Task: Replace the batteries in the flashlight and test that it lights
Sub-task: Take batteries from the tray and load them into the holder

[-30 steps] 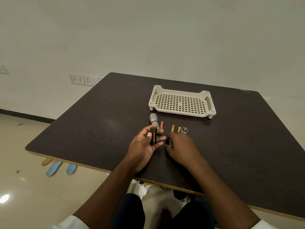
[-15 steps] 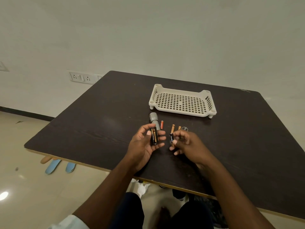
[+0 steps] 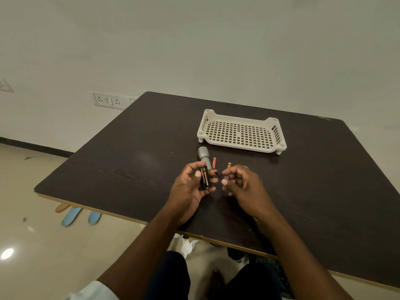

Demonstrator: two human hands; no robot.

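The black battery holder with a copper-and-black cell seated (image 3: 204, 178) sits gripped in the left hand (image 3: 190, 189) above the dark bench (image 3: 129, 169). The right hand (image 3: 242, 182) pinches a small dark battery (image 3: 219, 175) just beside it. Best to match polarity marks and press it in squarely. The grey metal flashlight body (image 3: 204, 155) lies just beyond.

I can't read any text from here. The black-and-copper battery (image 3: 205, 178) held in the left hand (image 3: 187, 191) has lettering along its side, too small to make out. The orange battery (image 3: 214, 163) on the tabletop (image 3: 129, 165) has print too, blurred.
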